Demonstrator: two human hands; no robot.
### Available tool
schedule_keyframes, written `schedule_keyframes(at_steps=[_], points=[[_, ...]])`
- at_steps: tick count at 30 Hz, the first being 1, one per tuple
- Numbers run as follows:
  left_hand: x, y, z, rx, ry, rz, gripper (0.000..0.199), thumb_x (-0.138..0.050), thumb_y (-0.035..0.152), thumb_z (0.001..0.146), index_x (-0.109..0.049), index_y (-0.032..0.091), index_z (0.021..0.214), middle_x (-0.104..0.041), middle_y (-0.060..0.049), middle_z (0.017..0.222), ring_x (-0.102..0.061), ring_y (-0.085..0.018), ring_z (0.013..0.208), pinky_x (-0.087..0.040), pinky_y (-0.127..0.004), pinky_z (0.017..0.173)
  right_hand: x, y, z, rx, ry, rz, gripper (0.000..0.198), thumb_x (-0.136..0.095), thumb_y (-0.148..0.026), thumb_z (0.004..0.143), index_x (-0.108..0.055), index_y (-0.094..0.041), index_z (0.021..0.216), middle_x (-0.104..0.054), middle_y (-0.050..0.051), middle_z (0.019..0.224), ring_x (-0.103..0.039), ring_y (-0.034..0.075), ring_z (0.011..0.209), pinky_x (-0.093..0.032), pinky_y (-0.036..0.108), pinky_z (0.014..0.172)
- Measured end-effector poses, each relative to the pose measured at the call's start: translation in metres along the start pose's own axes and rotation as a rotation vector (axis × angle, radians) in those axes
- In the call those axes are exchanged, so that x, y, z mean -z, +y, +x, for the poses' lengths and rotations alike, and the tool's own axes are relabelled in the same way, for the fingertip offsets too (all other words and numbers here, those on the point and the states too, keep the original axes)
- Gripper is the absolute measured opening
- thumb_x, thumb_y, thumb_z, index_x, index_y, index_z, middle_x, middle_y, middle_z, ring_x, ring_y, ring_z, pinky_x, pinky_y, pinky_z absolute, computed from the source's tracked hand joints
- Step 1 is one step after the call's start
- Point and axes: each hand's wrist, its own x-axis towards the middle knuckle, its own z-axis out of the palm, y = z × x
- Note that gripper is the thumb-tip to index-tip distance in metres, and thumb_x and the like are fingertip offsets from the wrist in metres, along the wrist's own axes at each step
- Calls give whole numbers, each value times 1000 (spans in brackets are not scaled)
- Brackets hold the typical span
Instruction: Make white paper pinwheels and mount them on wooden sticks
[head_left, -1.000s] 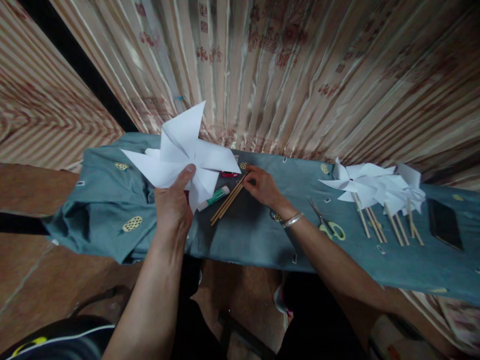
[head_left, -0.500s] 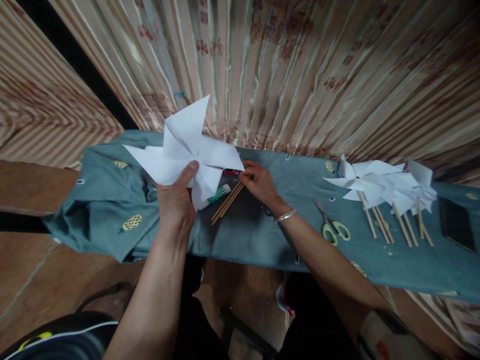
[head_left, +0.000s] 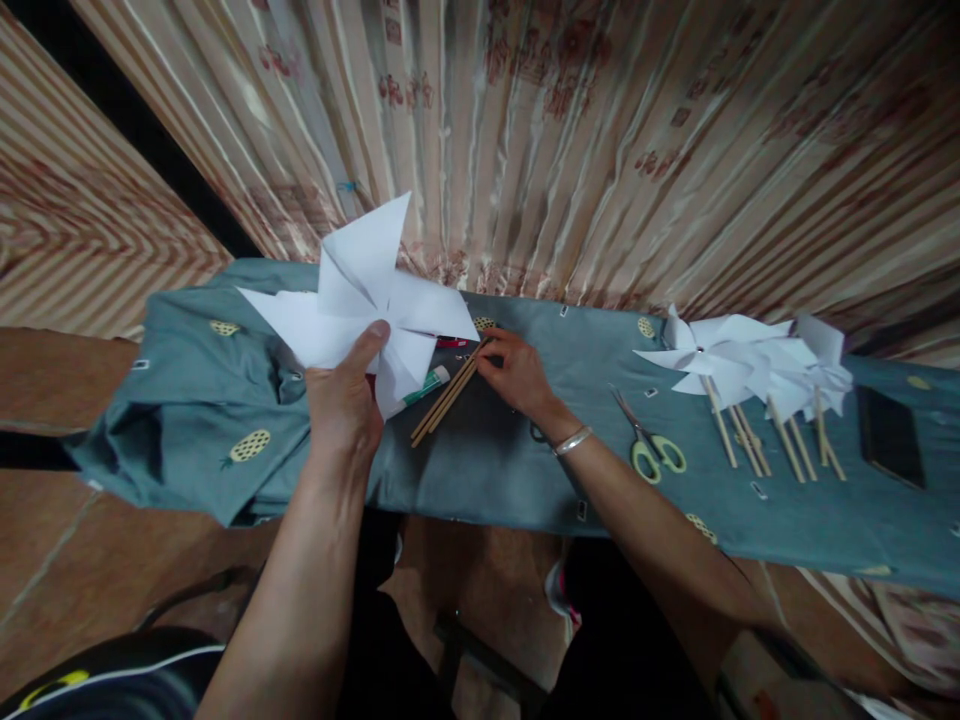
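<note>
My left hand [head_left: 343, 405] grips a white paper pinwheel [head_left: 352, 275] raised over the table, its thumb pressed near the pinwheel's centre. Several thin wooden sticks [head_left: 444, 402] lie slantwise to the right of it. At their upper ends, the fingers of my right hand [head_left: 517, 375] are closed in a pinch on a stick; the fingertips are partly hidden. A green and white glue stick [head_left: 433, 384] lies partly beneath the pinwheel. Between the two hands a small red object [head_left: 452, 343] shows, mostly covered.
Green-handled scissors [head_left: 649, 450] lie right of my right forearm. Farther right are several white pinwheels on sticks [head_left: 750, 365] and a dark phone [head_left: 890, 437]. A green patterned cloth [head_left: 480, 490] covers the narrow table, with a curtain [head_left: 517, 180] along its back edge.
The whole view has shifted slightly, so things appear a little farther left. The sticks sit slightly differently under my right fingers. My left hand keeps its hold on the pinwheel.
</note>
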Motion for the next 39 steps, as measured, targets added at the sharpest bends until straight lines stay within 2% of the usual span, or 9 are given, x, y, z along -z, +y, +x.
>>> schedule_keyframes(at_steps=[3, 6, 10, 15, 18, 23, 32, 35, 39], points=[[-1, -1, 1, 12, 11, -2, 26, -70, 4, 68, -72, 19, 89, -76, -3, 103, -66, -24, 112, -56, -35, 97, -7, -9, 11, 26, -37, -73, 17, -57, -15, 86, -74, -17, 83, -63, 12, 129, -58, 23, 119, -43, 38, 104], [-2, 0, 0, 12, 2, 16, 31, -69, 4, 69, -72, 20, 95, -76, -2, 106, -64, -24, 115, -56, -34, 97, 0, -8, 7, 52, -36, -104, 19, -55, -16, 88, -74, -17, 90, -65, 11, 126, -59, 23, 118, -43, 38, 104], [-2, 3, -2, 18, 4, 20, 36, -69, 5, 70, -71, 22, 102, -75, -2, 109, -61, -25, 121, -56, -36, 97, 26, 7, -23, 57, -50, -121, 22, -54, -13, 87, -72, -17, 100, -73, 9, 104, -66, 23, 100, -48, 37, 94], [-1, 2, -6, 15, -41, -43, 44, -74, 6, 66, -70, 25, 105, -74, -1, 111, -62, -25, 118, -55, -38, 99, 51, 18, -67, -40, -111, -51, 20, -56, -15, 87, -73, -20, 96, -75, 7, 98, -69, 22, 89, -53, 35, 83], [-1, -2, -8, -1, -81, -63, 36, -76, 6, 62, -72, 20, 96, -76, -3, 105, -66, -25, 112, -54, -37, 99, 49, 16, -81, 8, -97, -3, 16, -60, -19, 87, -72, -21, 98, -73, 7, 100, -68, 23, 95, -53, 37, 86], [-2, -11, -11, -12, -119, -21, 24, -78, 10, 60, -73, 19, 81, -77, -2, 96, -70, -24, 102, -55, -36, 96, 40, 14, -86, 143, -93, -77, 15, -58, -20, 90, -71, -18, 96, -70, 12, 104, -64, 27, 97, -51, 43, 89], [-11, -33, -18, 51, -145, 87, 32, -82, 20, 57, -73, 19, 88, -77, -2, 98, -70, -24, 101, -55, -38, 96, 40, 18, -93, 131, -41, 19, 12, -55, -16, 90, -67, -19, 90, -70, 8, 94, -64, 23, 92, -52, 40, 87], [-16, -40, -22, 62, -197, 78, 32, -83, 20, 57, -72, 21, 88, -77, 0, 95, -70, -24, 100, -54, -38, 96, 42, 22, -98, 63, -12, 94, 11, -58, -16, 88, -68, -20, 86, -70, 8, 98, -65, 22, 95, -52, 39, 89], [-23, -46, -27, 86, -257, 80, 31, -84, 18, 58, -72, 22, 86, -76, 2, 92, -69, -23, 101, -52, -38, 97, 48, 30, -107, -41, -12, 144, 10, -62, -16, 83, -71, -20, 83, -63, 11, 122, -62, 25, 109, -49, 43, 96]])
